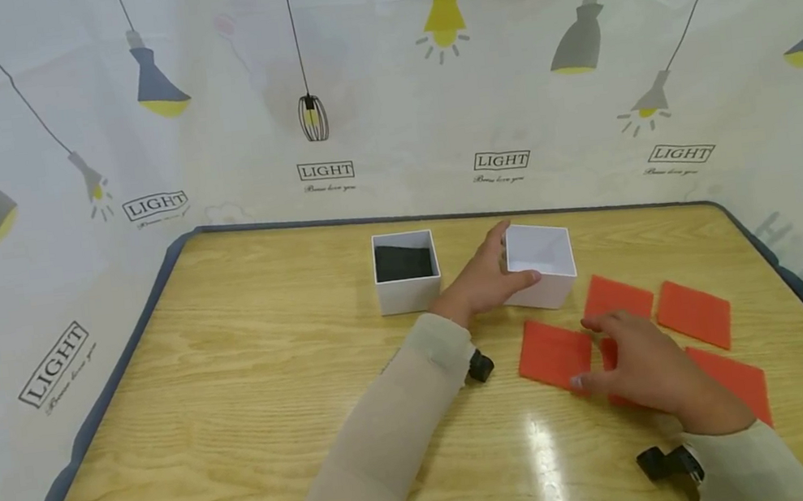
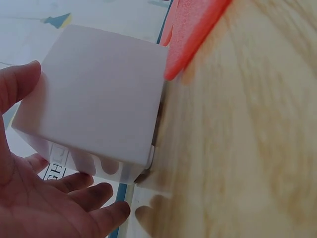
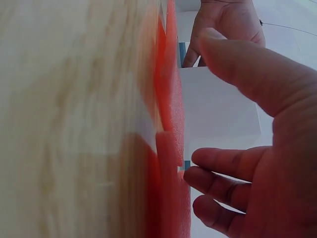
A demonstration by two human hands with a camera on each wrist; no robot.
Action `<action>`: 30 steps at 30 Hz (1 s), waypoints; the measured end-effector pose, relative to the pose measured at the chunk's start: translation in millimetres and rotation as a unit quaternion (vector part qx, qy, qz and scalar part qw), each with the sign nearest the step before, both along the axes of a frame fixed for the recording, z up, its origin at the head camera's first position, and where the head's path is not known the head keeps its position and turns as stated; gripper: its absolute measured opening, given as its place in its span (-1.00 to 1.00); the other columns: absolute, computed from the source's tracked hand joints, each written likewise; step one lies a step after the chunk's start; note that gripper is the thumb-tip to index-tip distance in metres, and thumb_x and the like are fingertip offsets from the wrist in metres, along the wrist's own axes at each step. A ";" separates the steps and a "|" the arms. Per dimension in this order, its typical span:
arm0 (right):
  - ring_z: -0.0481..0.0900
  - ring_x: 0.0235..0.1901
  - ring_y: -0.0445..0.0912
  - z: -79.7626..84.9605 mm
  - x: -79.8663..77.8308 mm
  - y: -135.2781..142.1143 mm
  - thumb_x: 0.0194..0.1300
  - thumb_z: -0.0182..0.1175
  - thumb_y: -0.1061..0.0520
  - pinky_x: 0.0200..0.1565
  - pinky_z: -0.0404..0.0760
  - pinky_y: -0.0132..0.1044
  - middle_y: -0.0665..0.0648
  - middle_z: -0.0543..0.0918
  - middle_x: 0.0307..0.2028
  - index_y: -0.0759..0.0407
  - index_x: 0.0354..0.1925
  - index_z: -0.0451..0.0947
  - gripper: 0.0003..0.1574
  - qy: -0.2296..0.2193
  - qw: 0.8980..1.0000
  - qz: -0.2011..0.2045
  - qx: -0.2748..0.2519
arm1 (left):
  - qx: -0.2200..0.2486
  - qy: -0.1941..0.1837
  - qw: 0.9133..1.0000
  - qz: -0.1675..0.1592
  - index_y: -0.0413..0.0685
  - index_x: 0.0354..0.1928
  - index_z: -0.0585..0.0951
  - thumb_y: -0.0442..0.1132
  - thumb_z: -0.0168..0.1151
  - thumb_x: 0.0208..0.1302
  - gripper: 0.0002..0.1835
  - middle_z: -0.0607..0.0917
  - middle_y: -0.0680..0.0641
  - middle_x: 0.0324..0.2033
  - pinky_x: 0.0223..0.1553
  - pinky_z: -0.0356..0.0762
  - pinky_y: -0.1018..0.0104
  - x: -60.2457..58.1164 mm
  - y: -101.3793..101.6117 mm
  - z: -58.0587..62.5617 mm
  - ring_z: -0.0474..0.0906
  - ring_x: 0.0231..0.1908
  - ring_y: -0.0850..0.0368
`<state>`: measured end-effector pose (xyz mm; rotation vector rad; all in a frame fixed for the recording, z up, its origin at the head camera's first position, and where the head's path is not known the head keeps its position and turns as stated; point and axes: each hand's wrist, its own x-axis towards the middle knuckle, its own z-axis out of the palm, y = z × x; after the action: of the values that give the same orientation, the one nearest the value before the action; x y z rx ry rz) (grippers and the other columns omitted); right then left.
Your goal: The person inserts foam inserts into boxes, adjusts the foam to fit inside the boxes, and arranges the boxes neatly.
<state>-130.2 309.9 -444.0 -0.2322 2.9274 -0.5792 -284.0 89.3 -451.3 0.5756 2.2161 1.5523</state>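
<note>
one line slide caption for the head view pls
Left hand at a white box, right hand over red squares, with another box holding something dark on the wooden table.

Red squares (image 1: 555, 355) near open white box (image 1: 541, 291)

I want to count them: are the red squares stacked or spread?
Spread: in the head view, the red squares lie side by side on the table, some partly hidden by the right hand.

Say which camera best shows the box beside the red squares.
Head view, showing the box and its open top. Left wrist shows outer sides close up; right wrist, one side partly behind the right hand.
</note>
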 end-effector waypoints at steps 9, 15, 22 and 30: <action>0.57 0.14 0.29 -0.8 -1.2 -0.5 -0.02 0.54 -0.53 0.08 0.60 0.32 0.35 0.60 0.22 0.34 0.41 0.46 0.35 -0.023 0.999 0.008 0.020 | 0.022 -0.013 1.000 0.007 0.25 0.71 -0.08 -0.11 0.47 0.35 0.11 0.25 -0.12 0.58 0.47 0.32 -0.06 -2.1 2.2 -1.2 0.33 0.42 -0.03; 0.50 0.25 0.42 0.7 -1.6 -2.0 -0.07 0.52 -0.60 0.10 0.57 0.40 0.46 0.47 0.35 0.37 0.46 0.39 0.48 -0.050 0.998 0.010 0.031 | 0.034 -0.026 0.999 0.014 0.26 0.71 -0.07 -0.13 0.48 0.34 0.10 0.28 -0.13 0.53 0.46 0.33 -0.06 -2.0 2.9 -1.2 0.36 0.35 -0.03; 0.50 0.24 0.42 -2.3 -2.6 -4.4 -0.13 0.53 -0.63 0.07 0.59 0.38 0.47 0.41 0.38 0.36 0.51 0.32 0.58 -0.070 0.997 0.002 0.042 | 0.040 -0.027 0.999 0.017 0.26 0.71 -0.06 -0.14 0.47 0.35 0.09 0.28 -0.15 0.53 0.45 0.34 -0.07 -1.1 2.6 -0.9 0.36 0.36 -0.04; 0.53 0.19 0.38 -3.1 -0.9 -6.8 -0.13 0.56 -0.59 0.04 0.62 0.34 0.46 0.43 0.34 0.37 0.49 0.33 0.54 -0.068 0.997 -0.002 0.041 | 0.042 -0.028 0.999 0.016 0.30 0.70 -0.05 -0.15 0.46 0.36 0.08 0.28 -0.15 0.53 0.45 0.34 -0.06 -0.1 2.5 -1.1 0.36 0.35 -0.05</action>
<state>-131.1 303.1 -447.1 -0.1716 2.8135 -0.4557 -284.1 91.8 -452.4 0.5158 2.1365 1.6638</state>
